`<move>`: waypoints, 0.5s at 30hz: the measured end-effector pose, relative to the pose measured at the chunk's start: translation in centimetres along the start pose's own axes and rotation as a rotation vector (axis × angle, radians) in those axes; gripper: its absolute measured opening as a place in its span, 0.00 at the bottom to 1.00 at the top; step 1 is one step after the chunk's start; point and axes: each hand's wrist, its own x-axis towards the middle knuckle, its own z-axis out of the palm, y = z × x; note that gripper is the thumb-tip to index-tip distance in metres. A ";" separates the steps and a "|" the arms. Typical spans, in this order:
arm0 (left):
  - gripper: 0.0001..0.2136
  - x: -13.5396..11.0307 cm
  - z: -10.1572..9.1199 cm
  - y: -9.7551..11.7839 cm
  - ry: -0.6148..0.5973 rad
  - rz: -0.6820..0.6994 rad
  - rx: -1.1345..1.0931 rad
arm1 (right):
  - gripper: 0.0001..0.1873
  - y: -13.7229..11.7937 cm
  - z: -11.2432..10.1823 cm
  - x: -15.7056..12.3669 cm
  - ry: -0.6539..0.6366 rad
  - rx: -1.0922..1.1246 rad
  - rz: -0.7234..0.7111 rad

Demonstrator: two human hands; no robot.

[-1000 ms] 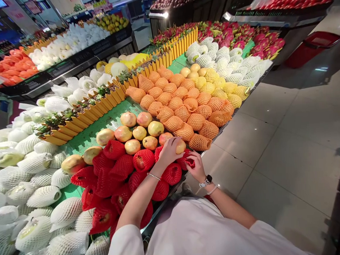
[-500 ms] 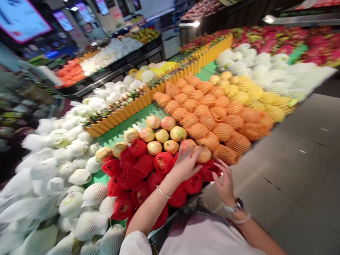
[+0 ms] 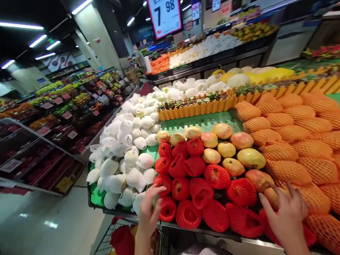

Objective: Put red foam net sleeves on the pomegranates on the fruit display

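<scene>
My left hand [image 3: 149, 212] hangs open at the display's front edge, its fingers near white foam-netted fruit [image 3: 126, 173] and a red-netted fruit [image 3: 167, 209]. My right hand [image 3: 286, 221] reaches over the red-netted fruit [image 3: 243, 192], fingertips against a yellow-orange mango [image 3: 269, 197]. I see nothing held in it. Bare mangoes [image 3: 226, 148] lie in a group behind the red nets. Orange-netted fruit [image 3: 294, 153] fills the right side of the display.
A wire shopping cart [image 3: 106, 244] with a red item [image 3: 122, 243] stands below my left hand. A yellow picket border [image 3: 194, 108] lines the green mat. Shelves of packaged goods [image 3: 61, 115] stand left across a tiled floor [image 3: 49, 229]. A distant person [image 3: 139, 57] stands beyond.
The view has swung left and the cart has come in. My left hand has left the mangoes for the front edge. My right hand has moved onto the mangoes.
</scene>
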 end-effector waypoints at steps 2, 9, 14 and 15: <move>0.11 -5.0 -1.3 -4.0 0.364 -0.278 0.185 | 0.28 -1.5 0.9 0.4 -0.077 0.156 -0.093; 0.09 -23.3 -3.5 -8.6 0.413 -1.234 0.397 | 0.25 -5.7 3.7 0.9 -0.430 0.319 -0.193; 0.11 -32.3 -2.0 -7.5 0.243 -1.580 0.317 | 0.24 -8.2 3.3 0.4 -0.432 0.379 -0.261; 0.13 -33.5 -1.5 -7.7 0.208 -1.612 0.294 | 0.23 -8.6 3.1 -0.3 -0.444 0.398 -0.254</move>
